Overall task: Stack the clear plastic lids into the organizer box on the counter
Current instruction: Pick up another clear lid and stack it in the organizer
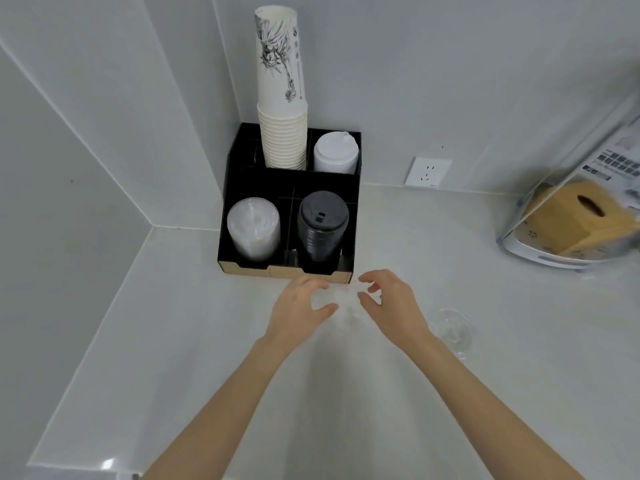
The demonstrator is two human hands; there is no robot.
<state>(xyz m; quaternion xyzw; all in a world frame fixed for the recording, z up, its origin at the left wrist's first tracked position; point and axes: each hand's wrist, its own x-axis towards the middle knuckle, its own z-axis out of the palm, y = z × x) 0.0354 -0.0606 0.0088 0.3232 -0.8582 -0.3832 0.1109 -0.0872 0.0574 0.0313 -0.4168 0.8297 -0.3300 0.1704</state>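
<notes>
The black organizer box (228,216) stands in the counter's corner. Its front left compartment holds a stack of clear plastic lids (253,226). My left hand (300,308) and my right hand (389,306) hover just in front of the box, palms facing each other, fingers curled and spread. Between their fingertips lies a faint, blurred clear patch (346,301); I cannot tell whether it is a lid or whether either hand touches it. One loose clear lid (450,330) lies on the counter to the right of my right wrist.
The box also holds black lids (322,223) at front right, white lids (336,152) at back right and a tall stack of paper cups (281,95) behind. A tissue box (575,216) in a clear holder sits far right. A wall socket (428,172) is behind.
</notes>
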